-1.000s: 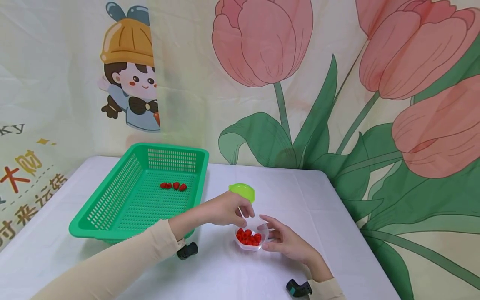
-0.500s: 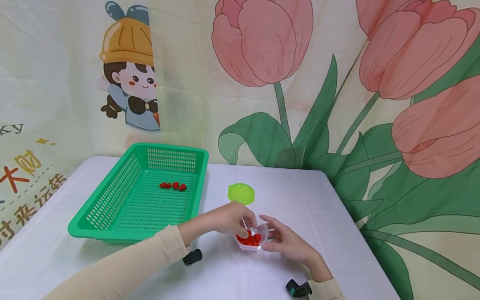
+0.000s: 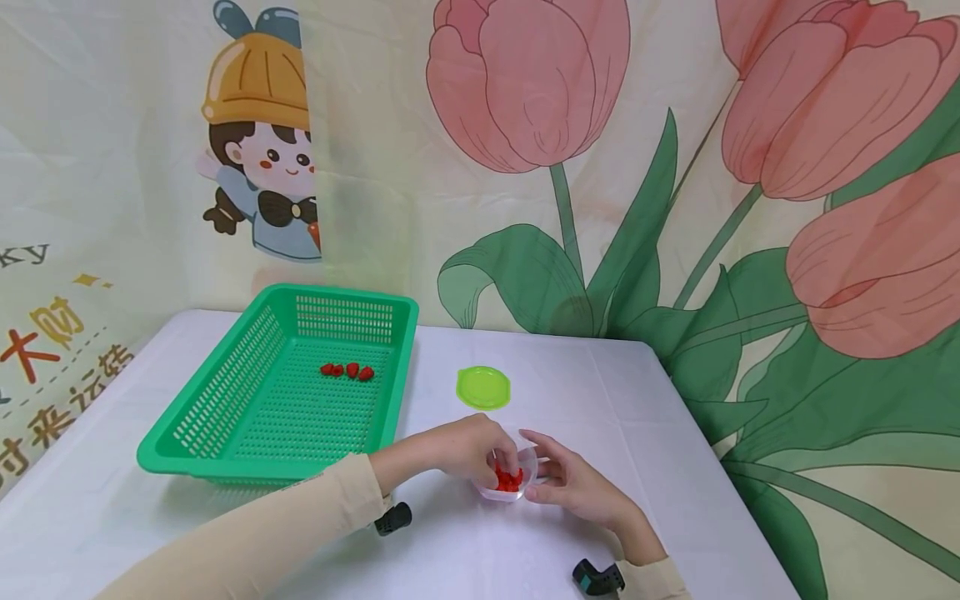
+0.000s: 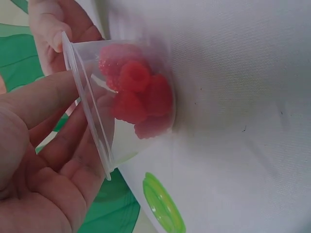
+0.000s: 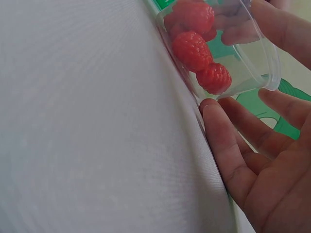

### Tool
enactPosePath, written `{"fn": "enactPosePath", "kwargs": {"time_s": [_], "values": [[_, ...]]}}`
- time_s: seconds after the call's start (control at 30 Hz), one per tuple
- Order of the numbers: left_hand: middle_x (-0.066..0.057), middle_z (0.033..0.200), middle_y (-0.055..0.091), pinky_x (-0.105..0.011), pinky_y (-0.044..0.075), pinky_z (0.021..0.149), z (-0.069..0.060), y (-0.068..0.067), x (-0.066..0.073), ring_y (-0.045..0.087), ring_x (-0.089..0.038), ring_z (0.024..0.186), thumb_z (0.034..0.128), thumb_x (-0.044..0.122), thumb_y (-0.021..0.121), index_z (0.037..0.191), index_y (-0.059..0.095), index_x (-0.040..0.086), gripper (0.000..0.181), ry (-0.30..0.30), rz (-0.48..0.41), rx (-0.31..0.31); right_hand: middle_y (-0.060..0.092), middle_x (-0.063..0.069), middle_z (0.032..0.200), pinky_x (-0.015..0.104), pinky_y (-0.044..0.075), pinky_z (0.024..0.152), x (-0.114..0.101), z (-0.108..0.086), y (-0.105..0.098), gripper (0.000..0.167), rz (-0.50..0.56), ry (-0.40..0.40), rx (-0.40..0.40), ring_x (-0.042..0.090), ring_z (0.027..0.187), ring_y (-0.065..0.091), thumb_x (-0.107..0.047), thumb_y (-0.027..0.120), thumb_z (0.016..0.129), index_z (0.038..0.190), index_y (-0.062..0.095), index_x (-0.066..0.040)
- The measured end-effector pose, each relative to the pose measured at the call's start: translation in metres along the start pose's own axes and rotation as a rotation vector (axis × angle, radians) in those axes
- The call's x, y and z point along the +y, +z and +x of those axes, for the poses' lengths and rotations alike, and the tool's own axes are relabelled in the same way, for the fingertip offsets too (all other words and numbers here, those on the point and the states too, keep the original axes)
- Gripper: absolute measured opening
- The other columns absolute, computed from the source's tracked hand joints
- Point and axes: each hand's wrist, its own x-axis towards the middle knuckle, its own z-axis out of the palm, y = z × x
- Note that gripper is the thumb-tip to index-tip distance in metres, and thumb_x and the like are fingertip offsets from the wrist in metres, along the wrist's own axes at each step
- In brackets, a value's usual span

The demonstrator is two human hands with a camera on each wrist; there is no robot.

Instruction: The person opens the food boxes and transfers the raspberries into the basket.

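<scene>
A clear plastic cup (image 3: 497,495) stands on the white table with several raspberries (image 4: 133,77) at its bottom. My left hand (image 3: 474,446) reaches over the rim into it. In the right wrist view its fingertips (image 5: 238,34) lie close beside the fruit, and no berry shows clearly between thumb and fingers. From the right side, my right hand (image 3: 573,482) curves thumb and fingers round the cup, steadying it. One of its fingertips meets the cup near its base in the right wrist view.
A green plastic basket (image 3: 273,408) stands on the left, with several raspberries (image 3: 352,371) lying in a row inside. Behind the cup a lime-green lid (image 3: 483,387) lies flat on the table (image 3: 600,392). A printed cloth (image 3: 375,167) hangs behind.
My left hand has come down from above the cup, its fingers now inside among the raspberries. My right hand and the cup have stayed in place.
</scene>
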Motion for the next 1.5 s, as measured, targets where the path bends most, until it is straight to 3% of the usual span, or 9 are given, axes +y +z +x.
{"fn": "enactPosePath", "kwargs": {"time_s": [0.1, 0.3, 0.73, 1.1, 1.5], "values": [[0.002, 0.099, 0.078, -0.021, 0.057, 0.077, 0.0, 0.0, 0.001, 0.07, -0.013, 0.093, 0.0874, 0.0, 0.082, 0.103, 0.083, 0.013, 0.021, 0.01, 0.015, 0.001, 0.044, 0.009, 0.161, 0.027, 0.055, 0.102, 0.0, 0.0, 0.0, 0.083, -0.001, 0.007, 0.001, 0.027, 0.131, 0.061, -0.027, 0.08, 0.096, 0.166, 0.035, -0.029], [0.001, 0.094, 0.078, -0.022, 0.059, 0.079, 0.002, 0.001, 0.004, 0.069, -0.008, 0.087, 0.087, -0.001, 0.083, 0.1, 0.082, 0.011, 0.019, 0.003, -0.004, -0.005, 0.046, 0.012, 0.16, 0.026, 0.055, 0.101, -0.001, -0.001, -0.001, 0.083, 0.011, -0.004, -0.007, 0.03, 0.132, 0.06, -0.025, 0.079, 0.098, 0.167, 0.033, -0.023], [0.005, 0.093, 0.076, -0.023, 0.059, 0.081, 0.009, 0.011, 0.001, 0.067, -0.008, 0.088, 0.0872, 0.003, 0.085, 0.098, 0.084, 0.017, 0.018, 0.007, 0.121, 0.018, 0.046, 0.014, 0.158, 0.026, 0.055, 0.101, -0.002, -0.002, -0.001, 0.084, 0.027, -0.024, -0.019, 0.03, 0.131, 0.059, -0.022, 0.078, 0.099, 0.168, 0.03, -0.019], [0.007, 0.088, 0.076, -0.021, 0.057, 0.082, 0.008, 0.011, 0.005, 0.064, -0.006, 0.087, 0.0881, 0.004, 0.085, 0.095, 0.085, 0.018, 0.016, 0.01, 0.194, 0.018, 0.045, 0.009, 0.161, 0.026, 0.055, 0.101, -0.003, -0.001, -0.001, 0.086, 0.015, -0.006, -0.016, 0.029, 0.131, 0.059, -0.028, 0.079, 0.098, 0.168, 0.03, -0.025], [0.009, 0.086, 0.075, -0.021, 0.055, 0.084, 0.009, 0.011, 0.005, 0.061, -0.004, 0.085, 0.0902, 0.002, 0.083, 0.094, 0.085, 0.017, 0.016, 0.033, 0.222, -0.005, 0.042, 0.012, 0.163, 0.026, 0.055, 0.101, -0.002, 0.0, -0.001, 0.084, 0.024, -0.018, -0.029, 0.029, 0.131, 0.06, -0.024, 0.077, 0.099, 0.168, 0.029, -0.021]]}}
